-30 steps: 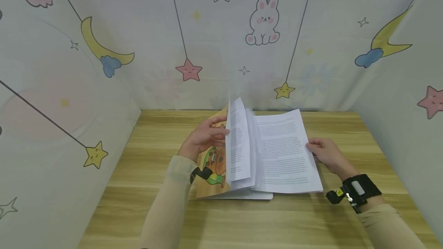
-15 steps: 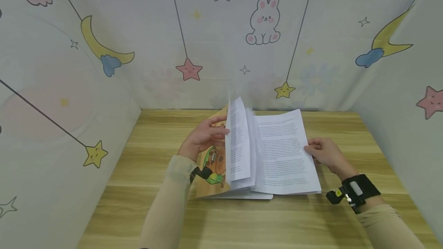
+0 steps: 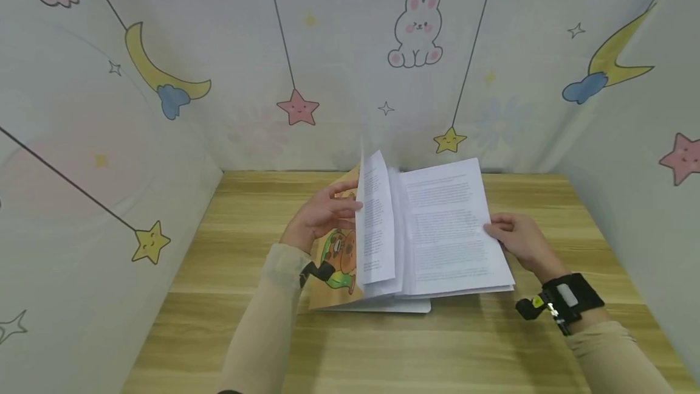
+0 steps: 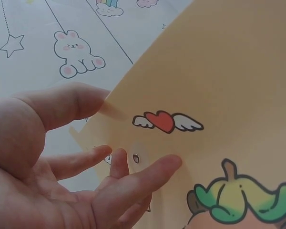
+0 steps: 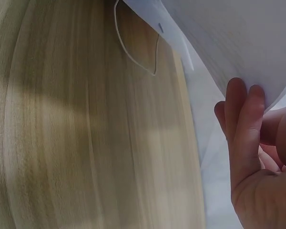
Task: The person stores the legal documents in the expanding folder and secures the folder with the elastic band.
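Note:
A folder with an orange-tan cartoon cover [image 3: 336, 297] stands partly opened, its printed pages [image 3: 377, 230] fanned upright in the middle. My left hand [image 3: 325, 211] is at the cover's side with fingers spread, fingertips right at the upright edge. In the left wrist view, that hand [image 4: 100, 176] lies against the cover [image 4: 219, 86], near a winged red heart and a small metal snap. My right hand [image 3: 519, 239] pinches the outer edge of the printed sheets [image 3: 448, 230] on the right. From below, the right wrist view shows its fingers [image 5: 245, 119] under the sheets' edge.
The wooden table [image 3: 372, 351] extends around the folder. A white panel [image 3: 404, 305] lies under the pages. A thin white cord [image 5: 128, 53] loops down over the table. Cloth walls [image 3: 339, 65] with cartoon prints enclose the back and sides.
My right hand has raised the printed sheets' free edge slightly, and they now tilt up toward the back right. My left hand has stayed in place.

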A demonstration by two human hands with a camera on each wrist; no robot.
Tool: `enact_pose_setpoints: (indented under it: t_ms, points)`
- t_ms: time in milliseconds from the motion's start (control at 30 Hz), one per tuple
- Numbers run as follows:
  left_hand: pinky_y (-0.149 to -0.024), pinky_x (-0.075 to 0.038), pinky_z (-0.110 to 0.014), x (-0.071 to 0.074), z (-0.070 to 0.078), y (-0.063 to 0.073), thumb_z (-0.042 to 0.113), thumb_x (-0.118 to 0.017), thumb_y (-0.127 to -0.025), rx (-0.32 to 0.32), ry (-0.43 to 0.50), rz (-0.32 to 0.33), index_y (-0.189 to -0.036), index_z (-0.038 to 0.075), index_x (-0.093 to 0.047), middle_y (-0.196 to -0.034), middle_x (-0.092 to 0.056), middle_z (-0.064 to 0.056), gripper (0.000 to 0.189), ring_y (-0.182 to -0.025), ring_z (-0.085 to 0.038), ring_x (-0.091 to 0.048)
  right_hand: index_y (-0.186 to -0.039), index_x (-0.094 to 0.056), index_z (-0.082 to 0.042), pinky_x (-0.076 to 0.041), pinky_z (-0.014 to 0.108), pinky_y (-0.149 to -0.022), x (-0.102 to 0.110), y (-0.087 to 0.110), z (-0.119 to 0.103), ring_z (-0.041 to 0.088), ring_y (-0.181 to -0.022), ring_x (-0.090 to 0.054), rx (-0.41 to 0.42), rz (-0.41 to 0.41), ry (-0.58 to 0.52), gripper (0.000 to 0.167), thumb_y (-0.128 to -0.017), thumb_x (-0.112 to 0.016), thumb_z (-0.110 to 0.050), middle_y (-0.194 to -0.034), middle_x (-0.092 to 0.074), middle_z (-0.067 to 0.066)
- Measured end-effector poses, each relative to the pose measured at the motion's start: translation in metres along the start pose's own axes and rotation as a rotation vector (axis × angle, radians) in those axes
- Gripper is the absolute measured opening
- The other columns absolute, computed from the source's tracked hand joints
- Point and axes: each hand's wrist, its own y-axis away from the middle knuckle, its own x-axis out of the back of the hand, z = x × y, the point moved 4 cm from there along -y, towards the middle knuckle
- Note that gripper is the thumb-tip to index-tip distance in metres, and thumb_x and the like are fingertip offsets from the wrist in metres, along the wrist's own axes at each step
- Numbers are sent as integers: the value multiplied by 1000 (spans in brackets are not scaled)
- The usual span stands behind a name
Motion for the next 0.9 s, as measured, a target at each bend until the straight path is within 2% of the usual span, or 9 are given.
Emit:
enact_pose_setpoints:
  t_ms: [167,400,633,900]
  points:
    - [-74,-62,-39,-1,3,1,-2,-66,-98,1,-3,3,-160,11,-42,-144,-55,-36,68,-94,-26,-73,-141,-53,15,-60,26,-75,2,-1,0,17,-93,-72,-3,14,-26,46,-109,-59,-17,-126,-68,33]
    - [-76,-63,-40,-1,3,1,-1,-67,-98,-4,-10,1,-160,11,-42,-144,-56,-35,68,-99,-30,-73,-140,-55,15,-62,29,-76,-5,-3,3,16,-91,-73,1,-23,-105,42,-108,-59,-12,-121,-72,28]
    - [-74,-62,-40,-2,1,0,-2,-66,-98,2,7,3,-159,10,-43,-143,-56,-36,66,-93,-26,-74,-140,-53,16,-61,29,-75,-15,-3,0,15,-90,-73,7,-60,-140,44,-108,-60,-12,-119,-73,27]
    - [-74,-63,-40,-2,0,0,0,-67,-98,-2,-8,10,-159,11,-43,-143,-57,-34,67,-94,-26,-73,-145,-51,14,-61,31,-75,-23,-5,-4,16,-89,-71,3,-71,-116,46,-110,-57,-15,-120,-72,26]
